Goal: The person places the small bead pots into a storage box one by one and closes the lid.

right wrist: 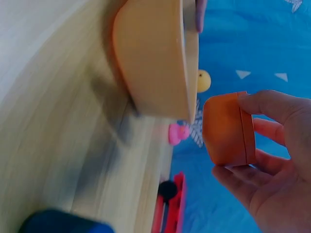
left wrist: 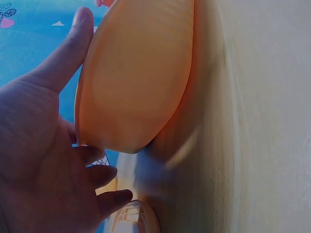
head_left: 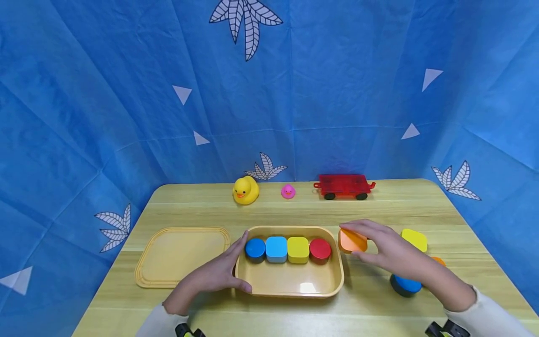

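A shallow tan plastic box (head_left: 290,285) stands mid-table, holding a row of a dark blue round block (head_left: 255,250), a light blue square block (head_left: 276,249), a yellow square block (head_left: 298,250) and a red round block (head_left: 320,251). My left hand (head_left: 216,271) spans its left end, thumb by the near corner, fingers along the left rim. The thumb (left wrist: 73,41) lies against the wall in the left wrist view; the index finger is mostly hidden. Just right of the box, my right hand (head_left: 389,248) pinches an orange rounded-square block (right wrist: 226,130), raised off the table, with a seam near one face.
Left of the box lies a flat tan lid (head_left: 181,257). By the right forearm are a yellow block (head_left: 414,239), a dark blue block (head_left: 406,285) and a partly hidden orange one (head_left: 439,260). Along the back stand a yellow duck (head_left: 246,190), a pink duck (head_left: 288,191) and a red wagon (head_left: 344,186).
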The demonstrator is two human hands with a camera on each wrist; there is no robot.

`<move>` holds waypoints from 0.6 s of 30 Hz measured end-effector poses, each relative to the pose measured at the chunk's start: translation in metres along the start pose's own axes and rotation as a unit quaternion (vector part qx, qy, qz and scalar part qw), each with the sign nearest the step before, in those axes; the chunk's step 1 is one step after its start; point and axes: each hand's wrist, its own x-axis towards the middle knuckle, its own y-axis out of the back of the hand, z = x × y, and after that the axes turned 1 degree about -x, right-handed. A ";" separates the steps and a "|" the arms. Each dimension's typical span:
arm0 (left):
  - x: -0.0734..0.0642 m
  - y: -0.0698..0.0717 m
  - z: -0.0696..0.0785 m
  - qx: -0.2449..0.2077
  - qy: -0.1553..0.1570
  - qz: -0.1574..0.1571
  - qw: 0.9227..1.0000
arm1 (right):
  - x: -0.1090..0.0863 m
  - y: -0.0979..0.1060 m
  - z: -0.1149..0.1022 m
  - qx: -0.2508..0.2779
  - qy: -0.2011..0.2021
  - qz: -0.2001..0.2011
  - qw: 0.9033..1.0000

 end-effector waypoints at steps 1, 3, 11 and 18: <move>0.000 0.000 0.000 0.002 -0.002 -0.002 1.000 | 0.002 -0.001 -0.002 0.001 0.005 0.001 1.000; 0.000 0.001 0.000 0.004 -0.006 -0.006 1.000 | 0.006 -0.003 -0.007 0.005 0.009 0.001 1.000; 0.000 0.003 0.002 0.013 -0.025 -0.009 1.000 | 0.022 -0.015 -0.026 0.054 -0.008 -0.030 0.998; 0.000 0.004 0.001 0.009 -0.025 -0.005 1.000 | 0.036 -0.036 -0.040 0.083 0.030 -0.033 0.996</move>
